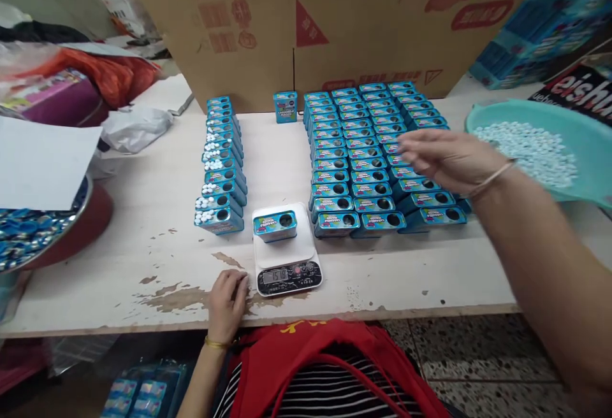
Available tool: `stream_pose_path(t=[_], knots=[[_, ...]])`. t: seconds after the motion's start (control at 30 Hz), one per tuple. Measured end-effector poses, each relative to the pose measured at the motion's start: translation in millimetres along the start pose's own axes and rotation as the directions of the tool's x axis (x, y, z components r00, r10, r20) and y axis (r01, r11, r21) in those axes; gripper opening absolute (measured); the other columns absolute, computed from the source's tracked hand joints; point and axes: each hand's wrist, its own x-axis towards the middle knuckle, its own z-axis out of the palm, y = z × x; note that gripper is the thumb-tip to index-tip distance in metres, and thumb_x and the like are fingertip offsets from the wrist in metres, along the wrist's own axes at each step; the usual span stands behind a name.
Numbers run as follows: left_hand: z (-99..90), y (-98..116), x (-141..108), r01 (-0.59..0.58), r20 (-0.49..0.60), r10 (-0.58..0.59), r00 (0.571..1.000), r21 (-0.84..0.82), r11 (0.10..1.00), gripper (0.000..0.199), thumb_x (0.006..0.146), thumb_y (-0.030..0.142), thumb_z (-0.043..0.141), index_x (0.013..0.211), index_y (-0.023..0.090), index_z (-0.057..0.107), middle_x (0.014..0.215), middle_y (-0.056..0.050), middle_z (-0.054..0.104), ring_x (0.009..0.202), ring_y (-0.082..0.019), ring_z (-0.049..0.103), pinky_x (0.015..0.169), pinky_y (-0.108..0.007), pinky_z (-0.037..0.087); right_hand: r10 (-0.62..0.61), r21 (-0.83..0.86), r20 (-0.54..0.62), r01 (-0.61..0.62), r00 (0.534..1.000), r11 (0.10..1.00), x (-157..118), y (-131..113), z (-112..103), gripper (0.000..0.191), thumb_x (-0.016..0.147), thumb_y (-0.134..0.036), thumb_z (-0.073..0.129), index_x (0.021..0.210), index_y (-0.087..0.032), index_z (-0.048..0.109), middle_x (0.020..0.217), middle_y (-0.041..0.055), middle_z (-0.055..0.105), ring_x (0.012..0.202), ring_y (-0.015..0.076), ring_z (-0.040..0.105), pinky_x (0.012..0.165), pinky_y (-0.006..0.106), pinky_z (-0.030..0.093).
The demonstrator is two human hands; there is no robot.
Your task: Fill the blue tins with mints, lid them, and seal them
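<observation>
Worn white desk (157, 214), cardboard behind — one blue tin (275, 225) sits on a scale (285, 252) near the front edge for weighing. Left hand (228, 303) rests beside it, fingers curled together; right hand (449, 160), blurred, hovers over the tin rows (373, 157), fingers loosely spread, holding nothing.

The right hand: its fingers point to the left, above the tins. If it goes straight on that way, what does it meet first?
Probably nothing soon. The right hand hovers blurred above the block of blue tins; leftward comes a bare strip of table, then the row of tins topped with white candies. Its height is unclear.
</observation>
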Motion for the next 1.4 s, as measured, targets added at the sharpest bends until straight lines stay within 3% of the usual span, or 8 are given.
stream_pose_path(t=[0.13,0.33,0.63,1.03,1.13,1.23,1.33,1.4], knots=[[3.2,-4,-3,-0.014,-0.024,0.014,1.000,-0.009,1.000,0.011,0.090,0.023,0.052,0.092,0.019,0.061,0.087,-0.004,0.059,0.085,-0.016,0.058,0.076,-0.029,0.048,-0.014,-0.027,0.516,0.032,0.857,0.999,-35,-38,89,0.009,0.081,-0.017,0.064,0.089,-0.013,0.066,0.054,-0.0031,0.055,0.047,0.0060,0.047,0.046,0.020,0.036],[2.4,-7,-5,-0.025,-0.042,0.024,0.999,-0.034,0.999,0.010,0.090,0.023,0.052,0.092,0.019,0.061,0.086,-0.004,0.059,0.083,-0.016,0.058,0.075,-0.028,0.048,-0.031,-0.405,0.681,0.412,0.731,0.817,-53,-58,152,0.017,0.082,-0.005,0.056,0.089,-0.013,0.069,0.059,-0.0013,0.059,0.056,0.0090,0.054,0.059,0.022,0.040],[3.2,-9,-6,-0.026,-0.045,0.023,0.999,-0.064,0.998,0.010,0.090,0.022,0.051,0.094,0.019,0.060,0.087,-0.004,0.058,0.084,-0.016,0.057,0.075,-0.029,0.047,-0.020,-0.588,0.726,0.636,0.687,0.499,-58,-50,173,0.025,0.084,-0.008,0.052,0.104,-0.014,0.067,0.101,0.0117,0.066,0.087,0.0181,0.058,0.071,0.025,0.037],[3.8,-7,-6,0.017,-0.025,-0.019,1.000,-0.070,0.997,0.011,0.091,0.025,0.051,0.091,0.018,0.060,0.086,-0.004,0.059,0.083,-0.015,0.056,0.075,-0.030,0.047,-0.005,-0.570,0.756,0.662,0.655,0.486,-64,-57,175,0.026,0.081,-0.003,0.051,0.098,-0.012,0.069,0.101,0.0123,0.068,0.090,0.0190,0.059,0.072,0.025,0.039],[3.7,-6,-6,0.030,-0.025,-0.032,0.999,-0.073,0.997,0.013,0.091,0.027,0.051,0.090,0.018,0.061,0.086,-0.005,0.059,0.083,-0.016,0.057,0.074,-0.031,0.047,-0.078,-0.540,0.721,0.628,0.689,0.560,-65,-58,173,0.025,0.080,-0.002,0.052,0.092,-0.013,0.070,0.099,0.0119,0.068,0.092,0.0198,0.060,0.077,0.027,0.041],[3.7,-6,-6,0.039,-0.024,-0.041,0.999,-0.075,0.996,0.013,0.091,0.027,0.050,0.090,0.019,0.061,0.086,-0.005,0.060,0.083,-0.016,0.057,0.075,-0.031,0.048,-0.154,-0.417,0.638,0.507,0.754,0.755,-65,-57,166,0.020,0.083,-0.005,0.051,0.087,-0.014,0.069,0.087,0.0079,0.068,0.082,0.0163,0.061,0.074,0.027,0.044],[3.9,-6,-6,0.048,-0.023,-0.051,0.998,-0.087,0.995,0.014,0.090,0.027,0.050,0.090,0.019,0.061,0.086,-0.005,0.060,0.083,-0.017,0.057,0.075,-0.032,0.048,-0.010,-0.172,0.610,0.145,0.792,0.974,-64,-52,154,0.011,0.086,-0.015,0.053,0.083,-0.014,0.064,0.066,0.0004,0.061,0.054,0.0093,0.054,0.054,0.023,0.042],[4.1,-6,-6,0.049,-0.026,-0.052,0.998,-0.095,0.994,0.014,0.090,0.027,0.051,0.090,0.019,0.062,0.085,-0.005,0.060,0.083,-0.017,0.057,0.075,-0.031,0.048,0.121,-0.014,0.617,-0.143,0.778,0.990,-62,-45,145,0.010,0.086,-0.021,0.056,0.081,-0.013,0.061,0.062,-0.0018,0.058,0.046,0.0063,0.048,0.045,0.020,0.037]])
